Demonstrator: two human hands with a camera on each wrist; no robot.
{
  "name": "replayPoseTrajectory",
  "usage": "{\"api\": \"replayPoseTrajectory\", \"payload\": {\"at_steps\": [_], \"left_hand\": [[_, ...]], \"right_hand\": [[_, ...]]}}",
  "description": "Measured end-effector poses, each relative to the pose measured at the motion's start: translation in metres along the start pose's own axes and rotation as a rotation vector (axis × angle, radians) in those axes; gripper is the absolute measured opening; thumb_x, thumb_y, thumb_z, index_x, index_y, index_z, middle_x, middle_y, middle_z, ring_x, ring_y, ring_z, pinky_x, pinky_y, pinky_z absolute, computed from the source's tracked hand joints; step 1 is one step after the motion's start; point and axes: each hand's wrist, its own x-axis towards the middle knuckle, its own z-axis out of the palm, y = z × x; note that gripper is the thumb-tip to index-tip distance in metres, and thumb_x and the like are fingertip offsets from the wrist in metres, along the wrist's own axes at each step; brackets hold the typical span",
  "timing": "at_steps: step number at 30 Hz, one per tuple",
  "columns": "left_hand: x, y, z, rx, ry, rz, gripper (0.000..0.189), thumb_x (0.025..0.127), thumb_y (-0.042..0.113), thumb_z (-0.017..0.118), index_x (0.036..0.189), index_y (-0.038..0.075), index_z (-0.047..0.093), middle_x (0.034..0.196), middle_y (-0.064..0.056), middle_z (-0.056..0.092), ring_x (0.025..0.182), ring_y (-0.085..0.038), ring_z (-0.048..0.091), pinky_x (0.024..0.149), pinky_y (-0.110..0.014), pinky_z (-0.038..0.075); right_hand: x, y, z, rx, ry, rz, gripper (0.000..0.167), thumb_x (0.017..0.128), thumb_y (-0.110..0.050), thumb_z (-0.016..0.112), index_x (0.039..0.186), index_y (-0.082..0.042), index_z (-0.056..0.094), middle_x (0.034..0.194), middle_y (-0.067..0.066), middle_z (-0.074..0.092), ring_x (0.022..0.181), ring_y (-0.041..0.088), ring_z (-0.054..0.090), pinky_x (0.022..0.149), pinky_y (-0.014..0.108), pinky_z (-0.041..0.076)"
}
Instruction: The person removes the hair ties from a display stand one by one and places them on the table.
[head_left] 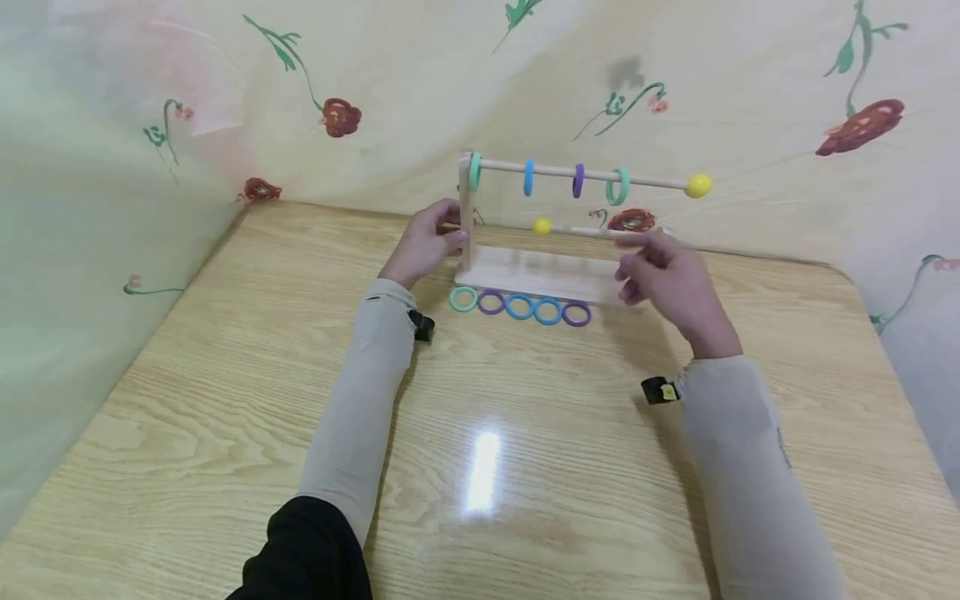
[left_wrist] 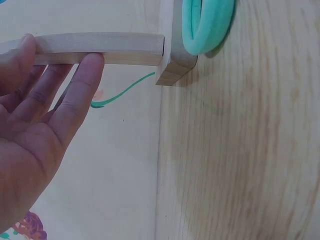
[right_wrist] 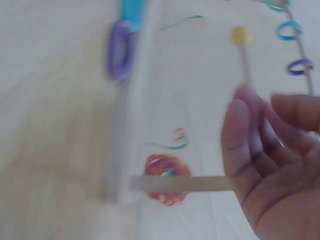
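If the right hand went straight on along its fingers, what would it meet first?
The right hand would probably meet the lower rod first, with its yellow ball beyond; depth is unclear, so it may already be touching.

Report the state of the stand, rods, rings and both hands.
Wooden stand: standing upright
Upper wooden rod: carrying four rings, spaced apart
Lower wooden rod: bare where visible
Five loose rings: flat, in a row beside the stand
Left hand: pinching the left post
Right hand: at the lower rod, contact unclear

Upright pale wooden rack (head_left: 536,268)
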Motion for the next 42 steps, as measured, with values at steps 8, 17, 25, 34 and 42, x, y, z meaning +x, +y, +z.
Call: {"api": "replayPoseTrajectory", "payload": {"at_steps": [8,17,25,34,42], "left_hand": [[-0.001,0.001,-0.001,0.006,0.001,-0.015,0.034,0.102,0.000,0.055,0.136,0.002,0.055,0.132,-0.022,0.056,0.118,-0.029,0.059,0.092,-0.032,0.057],[0.001,0.002,0.001,-0.011,-0.008,-0.003,0.037,0.102,-0.002,0.055,0.139,-0.001,0.053,0.133,-0.022,0.056,0.117,-0.030,0.060,0.092,-0.034,0.057],[0.002,0.001,0.000,-0.019,-0.006,-0.008,0.037,0.102,-0.002,0.055,0.138,-0.002,0.053,0.132,-0.023,0.056,0.116,-0.030,0.060,0.091,-0.033,0.057],[0.000,0.001,0.001,0.003,0.005,-0.015,0.037,0.102,0.001,0.056,0.139,0.000,0.053,0.127,-0.015,0.058,0.116,-0.026,0.060,0.091,-0.032,0.057],[-0.001,0.002,0.001,-0.009,0.003,-0.015,0.036,0.102,-0.001,0.055,0.138,-0.001,0.053,0.129,-0.020,0.057,0.118,-0.031,0.060,0.091,-0.033,0.057]], "right_hand": [[0.020,-0.019,0.008,0.523,0.111,-0.102,0.037,0.100,-0.005,0.062,0.137,-0.006,0.058,0.096,0.012,0.070,0.061,0.019,0.067,0.058,0.028,0.061],[0.032,-0.023,0.019,0.624,0.151,-0.141,0.017,0.097,-0.004,0.067,0.114,0.001,0.069,0.089,0.013,0.070,0.061,0.019,0.067,0.058,0.028,0.061],[0.031,-0.019,0.012,0.764,0.136,-0.231,0.021,0.094,-0.001,0.068,0.112,0.010,0.067,0.089,0.017,0.072,0.063,0.022,0.069,0.057,0.030,0.061],[0.028,-0.017,0.007,0.782,0.226,-0.255,0.023,0.093,-0.002,0.071,0.111,0.010,0.067,0.088,0.022,0.071,0.063,0.026,0.071,0.057,0.032,0.062],[0.024,-0.010,-0.009,0.790,0.205,-0.207,0.023,0.092,0.000,0.072,0.111,0.012,0.068,0.089,0.023,0.073,0.063,0.028,0.072,0.059,0.034,0.062]]}}
